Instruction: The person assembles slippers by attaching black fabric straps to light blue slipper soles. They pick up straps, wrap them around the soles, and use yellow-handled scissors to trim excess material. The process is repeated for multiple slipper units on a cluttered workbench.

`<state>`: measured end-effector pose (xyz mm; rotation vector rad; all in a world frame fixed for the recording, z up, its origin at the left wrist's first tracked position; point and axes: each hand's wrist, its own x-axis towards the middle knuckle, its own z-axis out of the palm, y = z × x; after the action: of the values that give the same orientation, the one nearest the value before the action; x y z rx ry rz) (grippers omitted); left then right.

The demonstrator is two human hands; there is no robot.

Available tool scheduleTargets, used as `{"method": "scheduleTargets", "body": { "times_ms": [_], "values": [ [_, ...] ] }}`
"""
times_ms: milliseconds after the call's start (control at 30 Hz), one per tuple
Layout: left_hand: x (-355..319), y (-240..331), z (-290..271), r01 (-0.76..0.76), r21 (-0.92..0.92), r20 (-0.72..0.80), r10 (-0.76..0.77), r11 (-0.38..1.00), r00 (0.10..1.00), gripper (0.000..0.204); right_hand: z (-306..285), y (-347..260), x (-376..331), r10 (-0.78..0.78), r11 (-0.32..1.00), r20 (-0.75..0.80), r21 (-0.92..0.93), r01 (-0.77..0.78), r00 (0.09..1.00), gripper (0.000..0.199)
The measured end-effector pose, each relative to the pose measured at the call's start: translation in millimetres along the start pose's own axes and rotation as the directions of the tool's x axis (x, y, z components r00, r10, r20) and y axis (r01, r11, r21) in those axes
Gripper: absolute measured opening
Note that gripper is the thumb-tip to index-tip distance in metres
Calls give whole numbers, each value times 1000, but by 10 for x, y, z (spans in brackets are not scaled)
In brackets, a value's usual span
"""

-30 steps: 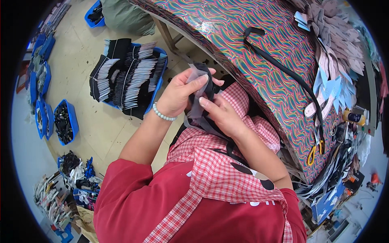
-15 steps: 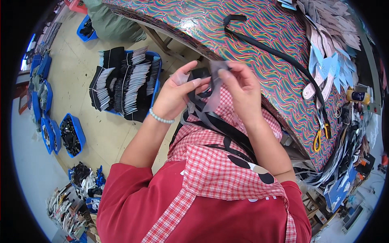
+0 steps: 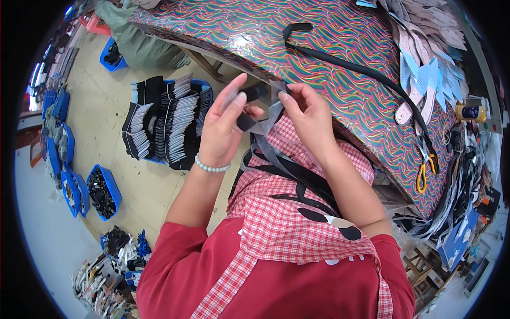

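My left hand [image 3: 219, 127], a bead bracelet at its wrist, holds a black strip piece [image 3: 259, 91] in its curled lower fingers. Its index finger and thumb point upward, slightly apart. Facing it, my right hand [image 3: 309, 114] pinches a greyish see-through strip [image 3: 275, 112] between thumb and bent fingers. Between the two hands the strip and the black piece overlap, so their exact join is hard to make out. More black and translucent strips [image 3: 276, 159] trail down across the red checked apron [image 3: 276, 223] on my lap.
A patterned table [image 3: 340, 37] bears a long black band [image 3: 345, 63], yellow-handled scissors [image 3: 421, 178] and pale blue and pink cut pieces [image 3: 425, 80]. Left of me, a blue crate [image 3: 208, 95] holds bundled black pieces [image 3: 175, 122]. Another blue bin [image 3: 109, 183] stands farther left.
My left hand has tipped more upright, its index finger and thumb raised. The right hand has shifted slightly left and lower, and the strip between the hands has turned.
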<state>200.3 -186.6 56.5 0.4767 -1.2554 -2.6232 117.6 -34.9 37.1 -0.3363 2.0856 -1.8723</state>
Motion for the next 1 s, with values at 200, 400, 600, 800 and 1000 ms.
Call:
{"method": "scheduleTargets", "body": {
  "times_ms": [200,400,600,800,1000],
  "values": [
    [62,84,-89,-8,517,93,-47,856,995,19,-6,-72,6,119,887,140,430,-168,983,17],
    [247,395,-557,-500,849,405,393,174,825,17,-122,-190,29,59,898,155,423,-120,986,16],
    [70,621,-237,-200,142,135,181,969,974,15,-58,-194,71,-107,994,-20,14,107,994,17],
    [81,-48,240,-355,406,248,273,842,930,14,-67,-318,-85,-99,932,59,354,72,993,15],
    [90,-166,317,55,198,144,-84,979,986,17,-243,-294,-224,-38,892,21,452,24,999,21]
  ]
}}
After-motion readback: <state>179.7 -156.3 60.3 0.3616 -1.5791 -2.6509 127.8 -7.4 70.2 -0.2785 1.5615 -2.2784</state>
